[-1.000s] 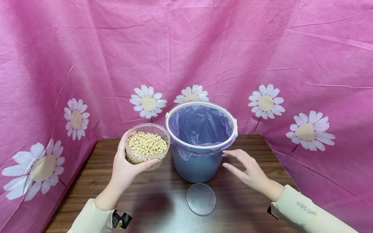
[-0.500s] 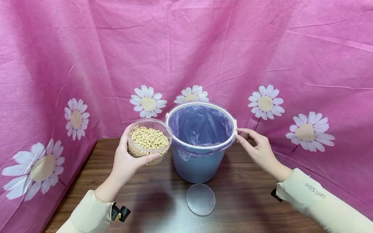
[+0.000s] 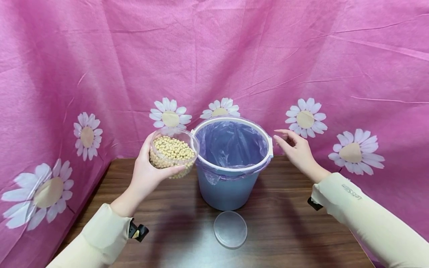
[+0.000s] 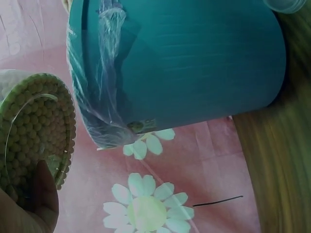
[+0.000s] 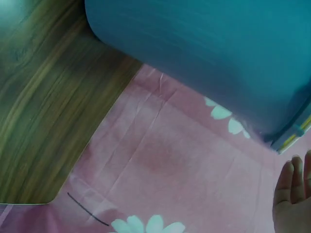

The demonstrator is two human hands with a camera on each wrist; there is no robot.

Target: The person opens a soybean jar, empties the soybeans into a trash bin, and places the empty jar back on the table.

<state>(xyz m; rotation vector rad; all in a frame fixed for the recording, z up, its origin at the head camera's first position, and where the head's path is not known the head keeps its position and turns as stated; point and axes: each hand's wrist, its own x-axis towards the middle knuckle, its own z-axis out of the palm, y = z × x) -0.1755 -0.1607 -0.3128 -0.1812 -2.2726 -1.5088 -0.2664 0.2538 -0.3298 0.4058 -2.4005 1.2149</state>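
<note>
My left hand (image 3: 144, 173) grips a clear round plastic jar (image 3: 174, 162) of pale yellow soybeans (image 3: 172, 148), raised at the left of a blue bucket (image 3: 228, 191). The lidless jar leans toward the bucket, its rim overlapping the bucket's left edge in the head view. A thin purple plastic bag (image 3: 234, 143) lines the bucket and is folded over its rim under a white ring (image 3: 270, 147). By the ring's right side, my right hand (image 3: 299, 150) is held up, fingers loosely bent around nothing. In the left wrist view the jar's bottom (image 4: 36, 131) shows beans through it.
A clear round lid (image 3: 230, 229) lies flat on the brown wooden table (image 3: 187, 242), in front of the bucket. Pink cloth (image 3: 214, 56) printed with white daisies surrounds the table at the back and sides.
My left hand has lifted the jar and tilted it more toward the bucket. The right hand came up from the bucket's front to the ring's right side, then rose slightly off it.
</note>
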